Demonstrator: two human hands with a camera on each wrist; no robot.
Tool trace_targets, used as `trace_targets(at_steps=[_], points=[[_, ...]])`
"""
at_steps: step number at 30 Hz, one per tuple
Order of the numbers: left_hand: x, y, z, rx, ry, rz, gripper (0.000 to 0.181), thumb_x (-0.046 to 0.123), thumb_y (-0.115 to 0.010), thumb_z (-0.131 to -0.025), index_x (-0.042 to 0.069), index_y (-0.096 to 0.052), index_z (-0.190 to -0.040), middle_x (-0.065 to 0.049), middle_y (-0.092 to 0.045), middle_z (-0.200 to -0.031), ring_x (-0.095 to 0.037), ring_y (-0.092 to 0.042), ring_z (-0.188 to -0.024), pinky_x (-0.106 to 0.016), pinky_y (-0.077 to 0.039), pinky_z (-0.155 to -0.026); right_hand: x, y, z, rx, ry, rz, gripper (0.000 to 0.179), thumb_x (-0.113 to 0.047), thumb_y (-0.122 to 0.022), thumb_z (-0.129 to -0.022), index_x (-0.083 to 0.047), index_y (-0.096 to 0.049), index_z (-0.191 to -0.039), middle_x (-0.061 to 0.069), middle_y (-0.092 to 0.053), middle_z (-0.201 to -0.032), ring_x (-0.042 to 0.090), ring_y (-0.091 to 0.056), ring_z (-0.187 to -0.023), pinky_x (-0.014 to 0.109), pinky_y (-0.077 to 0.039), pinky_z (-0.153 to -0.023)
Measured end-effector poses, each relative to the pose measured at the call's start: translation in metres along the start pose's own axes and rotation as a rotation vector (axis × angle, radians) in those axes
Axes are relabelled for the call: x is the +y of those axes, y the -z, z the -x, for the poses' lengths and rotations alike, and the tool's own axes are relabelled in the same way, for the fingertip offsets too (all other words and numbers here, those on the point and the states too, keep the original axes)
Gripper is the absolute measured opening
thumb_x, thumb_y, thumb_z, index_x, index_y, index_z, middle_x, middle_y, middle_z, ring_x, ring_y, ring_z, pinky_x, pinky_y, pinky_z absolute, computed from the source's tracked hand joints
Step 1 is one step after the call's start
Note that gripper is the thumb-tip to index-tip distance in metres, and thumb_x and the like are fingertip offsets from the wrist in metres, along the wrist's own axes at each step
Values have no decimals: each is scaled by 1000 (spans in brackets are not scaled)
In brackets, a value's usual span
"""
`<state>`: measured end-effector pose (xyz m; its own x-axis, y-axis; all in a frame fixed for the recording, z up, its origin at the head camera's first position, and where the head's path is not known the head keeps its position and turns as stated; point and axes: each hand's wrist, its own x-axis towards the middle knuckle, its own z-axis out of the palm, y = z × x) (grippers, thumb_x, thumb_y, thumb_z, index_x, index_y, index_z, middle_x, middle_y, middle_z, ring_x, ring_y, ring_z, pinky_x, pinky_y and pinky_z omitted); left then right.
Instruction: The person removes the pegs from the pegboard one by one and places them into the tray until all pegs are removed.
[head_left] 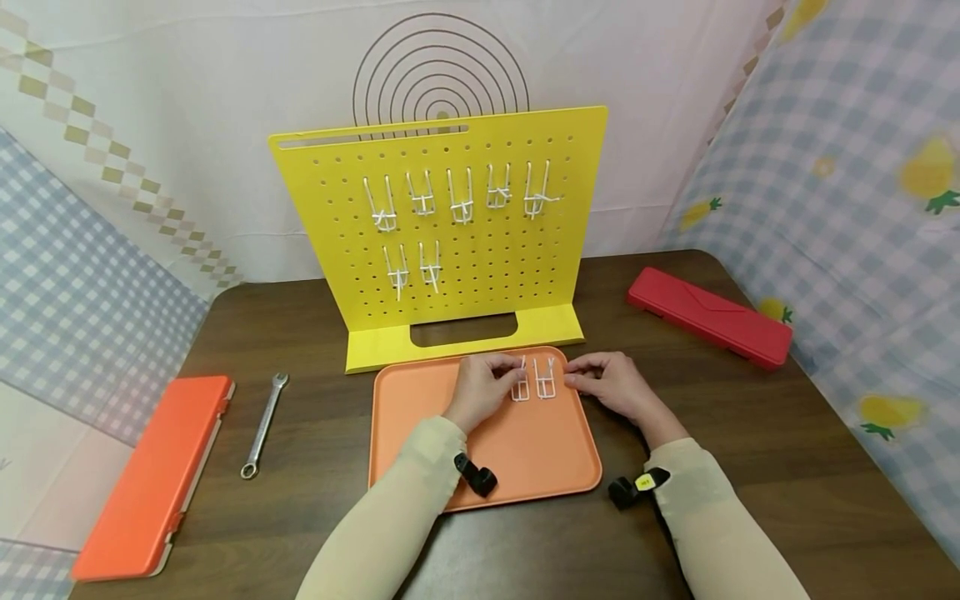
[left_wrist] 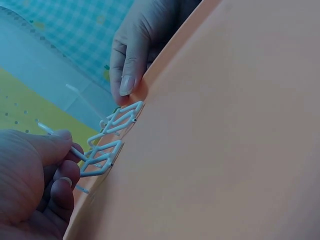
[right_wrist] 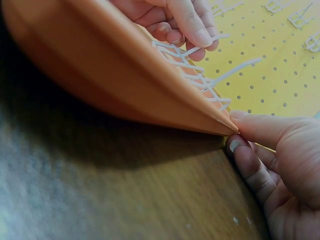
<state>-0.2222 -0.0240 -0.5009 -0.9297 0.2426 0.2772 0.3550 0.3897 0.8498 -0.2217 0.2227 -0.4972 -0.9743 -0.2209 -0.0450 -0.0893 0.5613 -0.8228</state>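
Two white wire pegboard hooks lie side by side near the far right corner of an orange tray (head_left: 525, 454). My left hand (head_left: 480, 387) pinches the prong of the left hook (left_wrist: 100, 161) between thumb and fingers. The right hook (head_left: 545, 385) lies untouched beside it, its prong sticking up in the right wrist view. At the tray's right edge, my right hand (head_left: 611, 382) holds the rim, with thumb above and a finger below in the right wrist view (right_wrist: 280, 150).
Behind the tray stands a yellow pegboard (head_left: 480, 267) with several white hooks hung in two rows. A red case (head_left: 708, 317) lies at the right. To the left are a wrench (head_left: 264, 427) and an orange-red case (head_left: 157, 479), all on a brown wooden table (head_left: 315, 492).
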Motion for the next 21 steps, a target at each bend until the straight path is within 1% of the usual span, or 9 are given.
trace_targets(at_steps=[8,21], points=[[0,1,0,-5,20,-6,10,16,-74,-87,11,-78,-94,6,-72,-82,-4,-62,-71,-22,-51,-63,-1,0,-1,4,-1,0,24,-29,-76,-84,-15,-75,-103,2,-70,-92,18,-62,-79,31,-53,-68],[1,1,1,-10,21,-14,10,17,-74,-87,11,-78,-94,6,-72,-82,-4,-62,-70,-22,-52,-62,-1,0,1,-4,-19,3,27,-32,-76,-84,-14,-74,-105,2,-70,-94,18,-61,-79,31,-53,-68]])
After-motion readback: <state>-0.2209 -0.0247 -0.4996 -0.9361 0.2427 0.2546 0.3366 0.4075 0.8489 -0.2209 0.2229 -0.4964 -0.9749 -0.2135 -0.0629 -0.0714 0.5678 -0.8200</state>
